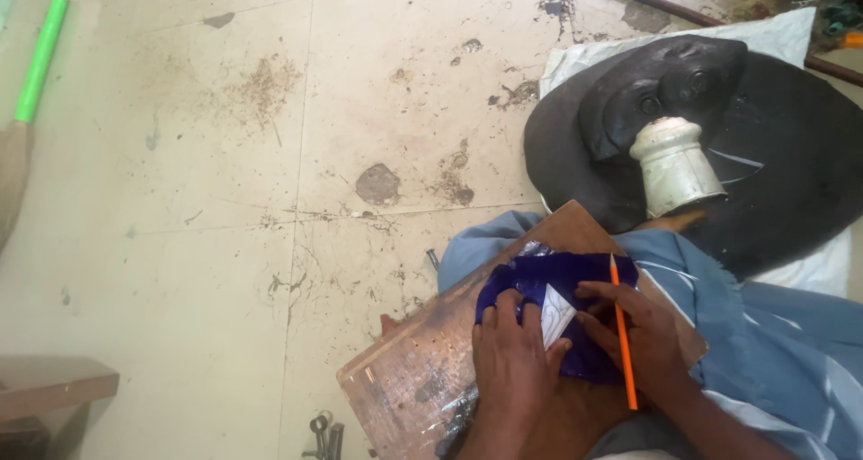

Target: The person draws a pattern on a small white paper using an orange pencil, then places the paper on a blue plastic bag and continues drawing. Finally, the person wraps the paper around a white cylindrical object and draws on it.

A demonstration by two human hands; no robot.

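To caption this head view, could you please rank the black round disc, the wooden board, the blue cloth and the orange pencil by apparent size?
1. Black round disc
2. Wooden board
3. Blue cloth
4. Orange pencil
The disc lies farther away, so it is likely truly largest.
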